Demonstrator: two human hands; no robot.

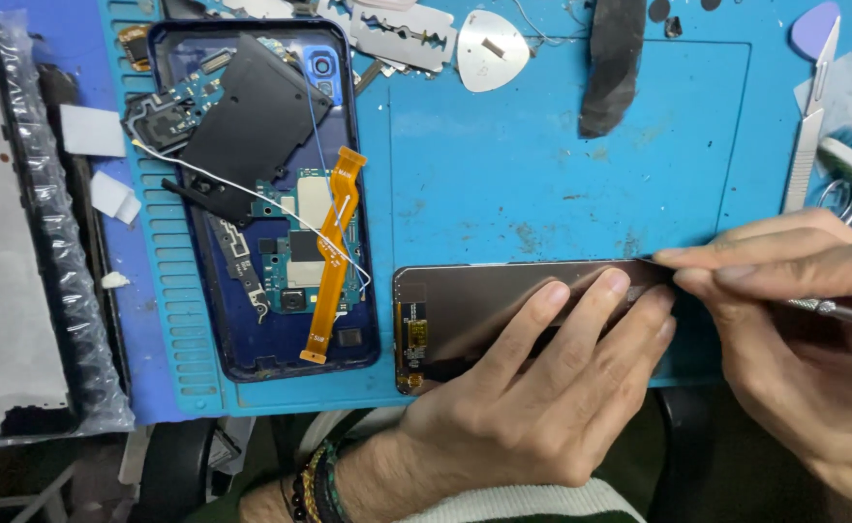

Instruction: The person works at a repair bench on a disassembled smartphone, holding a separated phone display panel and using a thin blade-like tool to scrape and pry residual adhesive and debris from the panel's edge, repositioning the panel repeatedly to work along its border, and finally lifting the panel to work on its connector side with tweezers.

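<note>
Blue work mat (pixel 562 155) seen from above. A detached phone display panel (pixel 484 305), brown back side up, lies at 5 o'clock on the mat, its flex tail at the left end.

Left hand (pixel 532 407): fingers spread flat on the panel, which is pinned down to the mat.

Right hand (pixel 794 320): thumb and forefinger pressed together around a thin metal tool (pixel 837 312), pinched near its tip at the panel's upper right corner, 3 o'clock of the frame. The tip itself is hidden by the fingertips.

Step judged: a layer or edge is being worked loose at that corner. A shallow tool angle and steady downward hold appear to be called for next, so the thin panel is not bent.

At 10 o'clock an opened phone body (pixel 261 194) is laid out, with an orange flex cable (pixel 334 252) and a loose black cover plate (pixel 252 126). A scalpel (pixel 813 116) rests at 2 o'clock; a metal pick (pixel 492 50) at 12.
</note>
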